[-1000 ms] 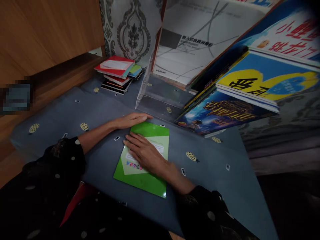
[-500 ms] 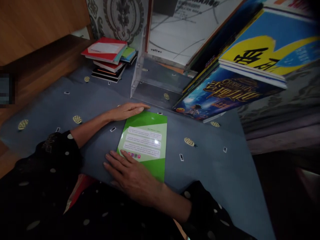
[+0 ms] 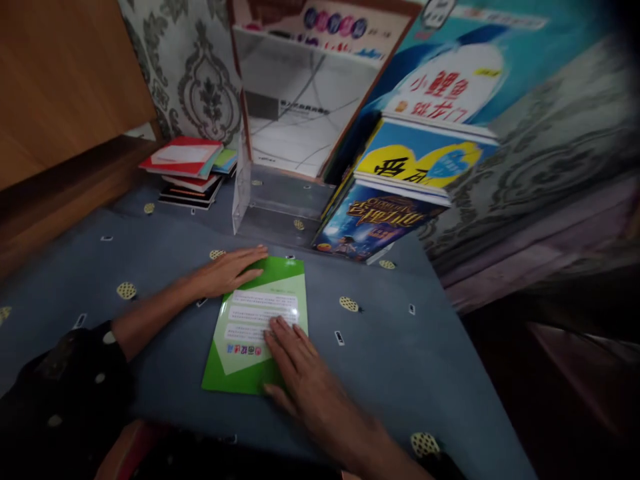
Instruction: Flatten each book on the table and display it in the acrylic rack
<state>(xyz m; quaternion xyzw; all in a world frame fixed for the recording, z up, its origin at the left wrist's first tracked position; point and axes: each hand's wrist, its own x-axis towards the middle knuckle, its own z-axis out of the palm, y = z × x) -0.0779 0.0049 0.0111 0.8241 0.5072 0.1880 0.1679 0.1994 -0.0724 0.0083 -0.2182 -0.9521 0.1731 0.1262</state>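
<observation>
Nearest first: one black dotted sleeve (image 3: 70,377) is covering our left arm, lower left. We're laying our right hand (image 3: 307,377) along the right edge of the one green book (image 3: 250,327), fingers extended and close together, thumb set apart, gripping nothing. Book is lying flat on the table (image 3: 380,373), shut, a light panel with lines of print facing up. We're resting our left hand (image 3: 227,272) over its far left corner, fingers straight and close, thumb angled off, also gripping nothing.

Table is wearing a grey-blue cloth; we're counting at least nine yellow pineapple prints (image 3: 349,304), two showing through the rack, plus small black-and-white label prints (image 3: 339,338).

Beyond the book, well short of touching it, one clear rack (image 3: 241,197) is standing. On its right side three covers are showing, front to back: dark blue book (image 3: 373,220), blue-and-yellow book (image 3: 425,157), tall blue book (image 3: 445,73). More edges are showing behind; we can't count those. One grey-white booklet (image 3: 300,100) is leaning at its left.

Left of the rack, one stack (image 3: 185,167) is holding at least four books. Patterned wall (image 3: 210,93) is backing everything; wooden panel (image 3: 65,87) is bordering far left.
</observation>
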